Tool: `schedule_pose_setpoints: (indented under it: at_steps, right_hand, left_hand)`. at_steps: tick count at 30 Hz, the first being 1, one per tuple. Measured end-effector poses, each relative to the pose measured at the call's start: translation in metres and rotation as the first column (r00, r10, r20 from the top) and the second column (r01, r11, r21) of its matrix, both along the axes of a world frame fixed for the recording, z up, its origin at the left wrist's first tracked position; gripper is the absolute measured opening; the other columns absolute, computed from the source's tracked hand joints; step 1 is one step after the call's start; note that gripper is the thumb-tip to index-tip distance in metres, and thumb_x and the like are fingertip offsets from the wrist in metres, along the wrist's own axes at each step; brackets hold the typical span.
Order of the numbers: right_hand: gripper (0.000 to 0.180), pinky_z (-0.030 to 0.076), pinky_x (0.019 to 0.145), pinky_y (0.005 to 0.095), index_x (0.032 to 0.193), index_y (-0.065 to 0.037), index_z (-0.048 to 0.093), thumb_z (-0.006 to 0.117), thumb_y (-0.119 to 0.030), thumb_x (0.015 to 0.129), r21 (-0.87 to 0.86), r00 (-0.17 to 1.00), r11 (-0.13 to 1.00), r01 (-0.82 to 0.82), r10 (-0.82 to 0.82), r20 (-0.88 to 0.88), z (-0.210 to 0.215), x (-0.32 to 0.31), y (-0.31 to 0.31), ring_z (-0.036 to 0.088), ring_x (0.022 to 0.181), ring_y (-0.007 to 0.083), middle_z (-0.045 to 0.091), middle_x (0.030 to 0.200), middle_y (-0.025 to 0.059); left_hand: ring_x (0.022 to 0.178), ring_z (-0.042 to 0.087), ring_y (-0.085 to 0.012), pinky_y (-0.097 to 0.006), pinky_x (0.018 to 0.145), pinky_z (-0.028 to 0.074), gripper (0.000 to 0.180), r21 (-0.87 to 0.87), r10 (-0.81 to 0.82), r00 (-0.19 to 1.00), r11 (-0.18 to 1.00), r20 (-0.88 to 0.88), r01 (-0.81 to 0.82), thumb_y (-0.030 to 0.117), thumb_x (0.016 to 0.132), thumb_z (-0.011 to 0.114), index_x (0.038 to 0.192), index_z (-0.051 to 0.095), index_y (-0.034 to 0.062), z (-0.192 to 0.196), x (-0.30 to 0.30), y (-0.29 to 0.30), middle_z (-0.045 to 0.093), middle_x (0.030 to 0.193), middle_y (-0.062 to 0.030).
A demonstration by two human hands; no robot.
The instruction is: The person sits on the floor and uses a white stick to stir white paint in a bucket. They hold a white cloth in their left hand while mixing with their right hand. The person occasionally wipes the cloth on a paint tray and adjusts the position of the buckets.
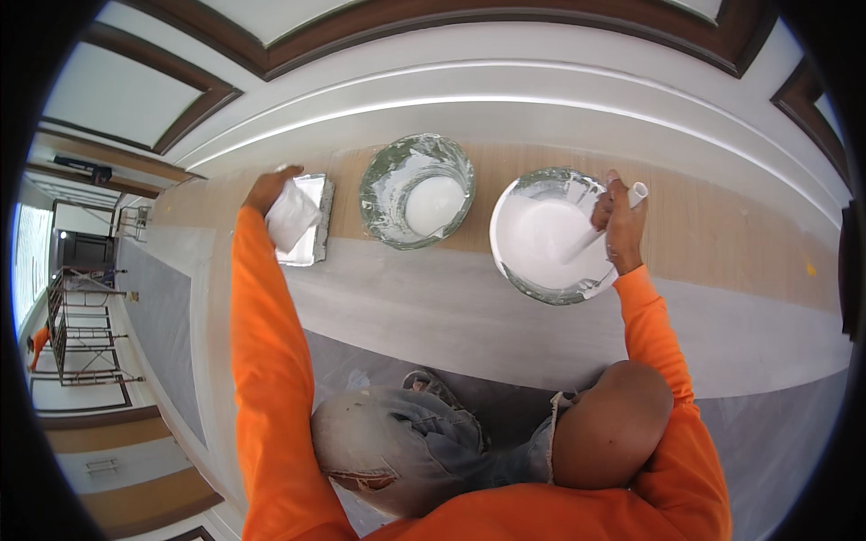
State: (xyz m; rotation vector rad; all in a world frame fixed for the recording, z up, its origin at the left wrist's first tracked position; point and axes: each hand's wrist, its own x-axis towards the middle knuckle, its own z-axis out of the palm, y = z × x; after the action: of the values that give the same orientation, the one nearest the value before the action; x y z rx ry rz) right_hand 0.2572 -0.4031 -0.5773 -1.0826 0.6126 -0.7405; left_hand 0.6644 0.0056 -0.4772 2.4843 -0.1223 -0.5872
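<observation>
My left hand (269, 191) is closed on a white, rounded thing (293, 218) whose kind I cannot make out. It is above a paint-smeared rectangular tray (320, 216) with white inside. My right hand (621, 225) grips a white pipe (638, 193), its lower end dipping into white paint (546, 239). That paint fills much of the right-hand bucket (552, 295), whose dark green wall is streaked white. Between my hands stands another dark green bucket (383, 200), coated with white inside and holding a smaller pool of white paint (435, 206).
A wood-toned strip (713, 225) of floor runs under the containers, beside grey covering (433, 288). Beyond is a white wall with a moulding (469, 101) and dark brown frames (505, 22). Metal scaffolding (68, 320) and a person in orange (38, 344) are at the far left.
</observation>
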Motion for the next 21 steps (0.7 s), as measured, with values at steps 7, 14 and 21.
schedule_pose_setpoints:
  at_steps: [7, 14, 21]
  right_hand:
    - [0.043, 0.026, 0.042, 0.0266, 0.06, -0.012, 0.04, 0.057, -0.02, 0.099, -0.005, 0.982, 0.996, 0.086, -0.084, 0.166, -0.025, 0.011, 0.003, 0.033, 0.044, 0.0066, 0.035, 0.053, -0.0045]
    - [0.039, 0.023, 0.041, 0.0273, 0.063, -0.012, 0.041, 0.055, -0.02, 0.099, -0.247, 0.999, 0.968, 0.042, -0.035, 0.034, -0.017, -0.002, -0.025, 0.031, 0.041, 0.0082, 0.033, 0.052, -0.0049]
    - [0.039, 0.024, 0.042, 0.0275, 0.062, -0.012, 0.041, 0.054, -0.017, 0.098, 0.063, 0.99, 0.995, -0.08, 0.072, 0.123, -0.018, 0.005, -0.009, 0.032, 0.042, 0.0082, 0.036, 0.052, -0.0026]
  left_hand:
    - [0.105, 0.065, -0.0392, -0.042, 0.092, 0.05, 0.048, 0.169, 0.034, 0.956, 0.982, 0.291, -0.087, 0.036, 0.072, 0.072, 0.105, 0.072, 0.0004, -0.118, 0.008, -0.046, 0.068, 0.108, -0.0279]
    - [0.116, 0.062, -0.0257, -0.034, 0.104, 0.045, 0.027, 0.437, -0.085, 0.994, 0.898, 0.068, 0.047, 0.03, 0.09, 0.057, 0.112, 0.073, 0.0314, -0.159, 0.021, 0.011, 0.067, 0.12, -0.0097]
    - [0.105, 0.066, -0.0368, -0.039, 0.091, 0.051, 0.068, 0.175, 0.109, 0.993, 0.978, 0.042, -0.115, 0.028, 0.066, 0.079, 0.116, 0.062, -0.0145, -0.112, -0.048, 0.014, 0.067, 0.11, -0.0286]
